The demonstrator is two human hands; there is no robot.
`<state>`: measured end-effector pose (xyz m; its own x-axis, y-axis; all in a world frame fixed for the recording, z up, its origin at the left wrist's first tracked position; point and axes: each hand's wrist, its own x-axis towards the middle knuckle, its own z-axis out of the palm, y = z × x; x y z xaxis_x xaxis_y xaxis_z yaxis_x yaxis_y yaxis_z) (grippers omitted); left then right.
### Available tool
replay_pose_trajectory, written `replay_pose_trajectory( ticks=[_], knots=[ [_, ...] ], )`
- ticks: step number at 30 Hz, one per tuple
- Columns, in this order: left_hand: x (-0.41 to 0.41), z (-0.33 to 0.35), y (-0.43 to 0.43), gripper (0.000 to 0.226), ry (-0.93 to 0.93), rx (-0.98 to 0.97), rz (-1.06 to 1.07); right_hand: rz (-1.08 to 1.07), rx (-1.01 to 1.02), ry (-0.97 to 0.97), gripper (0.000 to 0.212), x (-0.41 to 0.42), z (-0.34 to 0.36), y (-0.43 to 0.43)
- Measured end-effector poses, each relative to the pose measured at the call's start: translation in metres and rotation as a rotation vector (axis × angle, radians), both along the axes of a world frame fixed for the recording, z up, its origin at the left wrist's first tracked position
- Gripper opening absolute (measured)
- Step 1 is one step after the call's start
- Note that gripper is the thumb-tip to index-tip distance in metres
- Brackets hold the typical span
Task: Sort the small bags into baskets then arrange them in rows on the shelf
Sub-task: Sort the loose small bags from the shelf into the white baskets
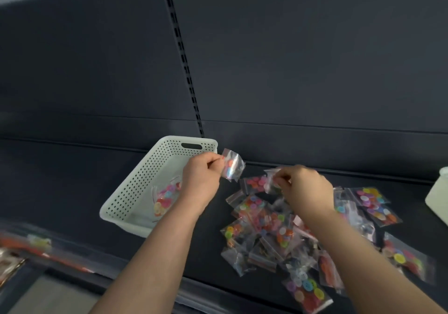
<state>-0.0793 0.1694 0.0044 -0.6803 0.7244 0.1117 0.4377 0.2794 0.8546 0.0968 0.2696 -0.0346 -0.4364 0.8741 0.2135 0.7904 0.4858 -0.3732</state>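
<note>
A white perforated basket [135, 192] sits on the dark shelf [72, 182], with a few small bags of coloured buttons [164, 199] inside. My left hand [201, 180] pinches one small clear bag of buttons [232, 165] in the air by the basket's right rim. My right hand [305, 187] pinches another small bag [272, 180] at the far edge of the pile. A loose pile of several small bags of buttons [278, 231] lies on the shelf under and around my right forearm.
A second white container [438, 197] stands at the right edge. The dark back panel with a slotted upright [186, 71] rises behind the shelf. Blurred packets [29, 243] lie on a lower level at the bottom left.
</note>
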Motion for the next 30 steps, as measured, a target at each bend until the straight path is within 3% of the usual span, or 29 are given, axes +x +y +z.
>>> replay_pose_trajectory(
  ticks=[6, 15, 19, 26, 30],
  knots=[
    [-0.023, 0.011, -0.025, 0.013, -0.089, -0.046, -0.029, 0.057, 0.029, 0.142, 0.016, -0.021, 0.012, -0.019],
    [0.022, -0.017, 0.009, 0.022, -0.052, -0.213, -0.264, -0.117, 0.010, 0.104, 0.012, 0.015, 0.006, -0.024],
    [0.037, -0.020, 0.019, 0.026, -0.178, -0.161, -0.271, -0.190, 0.016, 0.105, 0.011, 0.039, 0.002, -0.023],
    [0.051, -0.024, 0.021, 0.006, -0.282, -0.129, -0.243, -0.166, -0.005, 0.123, 0.010, 0.055, 0.001, -0.027],
    [0.052, -0.020, 0.013, 0.012, -0.349, 0.070, -0.137, -0.133, -0.004, 0.179, 0.012, 0.054, 0.002, -0.031]
  ],
)
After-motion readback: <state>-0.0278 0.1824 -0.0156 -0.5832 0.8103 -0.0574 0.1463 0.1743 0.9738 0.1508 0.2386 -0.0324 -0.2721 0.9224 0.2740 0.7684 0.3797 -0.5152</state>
